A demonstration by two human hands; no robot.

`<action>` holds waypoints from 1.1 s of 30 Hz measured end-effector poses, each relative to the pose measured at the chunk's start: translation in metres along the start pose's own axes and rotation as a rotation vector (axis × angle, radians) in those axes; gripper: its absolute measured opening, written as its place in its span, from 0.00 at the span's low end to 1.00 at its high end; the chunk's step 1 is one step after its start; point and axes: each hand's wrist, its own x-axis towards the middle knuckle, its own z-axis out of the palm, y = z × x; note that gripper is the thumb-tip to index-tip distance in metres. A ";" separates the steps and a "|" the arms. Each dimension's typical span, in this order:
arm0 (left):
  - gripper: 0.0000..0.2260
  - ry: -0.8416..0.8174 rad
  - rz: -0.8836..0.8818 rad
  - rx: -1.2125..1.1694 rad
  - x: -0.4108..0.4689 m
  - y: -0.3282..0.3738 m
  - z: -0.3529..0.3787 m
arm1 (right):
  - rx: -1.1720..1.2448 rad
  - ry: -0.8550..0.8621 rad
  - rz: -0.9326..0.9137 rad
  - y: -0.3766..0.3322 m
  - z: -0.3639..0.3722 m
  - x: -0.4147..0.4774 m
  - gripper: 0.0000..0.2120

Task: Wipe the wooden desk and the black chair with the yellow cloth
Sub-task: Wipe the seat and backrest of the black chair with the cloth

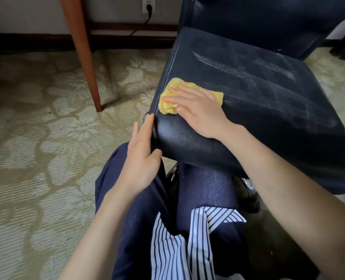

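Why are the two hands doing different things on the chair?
The right hand lies flat on top of the seat, while the left hand rests against the seat's front corner. The right hand presses the yellow cloth down; the left hand holds no cloth. The right hand looks set to wipe, and the left hand seems to steady the black chair. Both are bare and touch the same seat.

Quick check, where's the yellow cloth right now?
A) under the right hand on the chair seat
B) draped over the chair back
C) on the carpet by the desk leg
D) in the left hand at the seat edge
A: the right hand lies flat on the cloth, pressing it to the seat near its left edge, while the left hand only steadies the seat's corner.
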 end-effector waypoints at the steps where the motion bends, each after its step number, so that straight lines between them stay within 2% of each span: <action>1: 0.34 0.029 0.003 0.011 0.002 -0.001 -0.003 | 0.007 0.000 0.016 -0.004 0.002 0.006 0.18; 6: 0.33 0.217 0.011 -0.051 0.013 0.000 -0.021 | -0.028 -0.025 -0.060 -0.023 0.009 0.009 0.18; 11: 0.30 0.262 0.035 -0.062 0.017 0.013 -0.022 | -0.213 0.055 -0.374 -0.036 0.032 -0.027 0.18; 14: 0.28 0.207 0.066 -0.011 0.017 0.020 -0.010 | -0.348 0.026 -0.430 -0.028 0.043 -0.050 0.19; 16: 0.27 0.137 0.099 0.017 0.019 0.024 0.001 | -0.312 0.022 -0.469 -0.019 0.045 -0.067 0.19; 18: 0.28 0.050 0.131 0.171 0.020 0.026 0.012 | -0.377 0.033 -0.540 -0.006 0.046 -0.086 0.19; 20: 0.28 -0.068 0.151 0.460 0.020 0.024 0.025 | -0.530 0.068 -0.528 0.006 0.042 -0.107 0.19; 23: 0.35 -0.093 0.185 0.758 0.015 0.013 0.036 | -0.683 0.083 -0.512 0.026 0.041 -0.136 0.20; 25: 0.36 -0.042 0.234 0.843 0.013 0.006 0.039 | -0.719 0.134 -0.461 0.042 0.042 -0.157 0.22; 27: 0.35 0.001 0.272 0.913 0.013 0.007 0.040 | -0.720 0.186 -0.335 0.055 0.037 -0.176 0.25; 33: 0.32 0.031 0.339 1.058 0.017 0.017 0.033 | -0.526 0.132 0.096 0.044 0.012 -0.174 0.23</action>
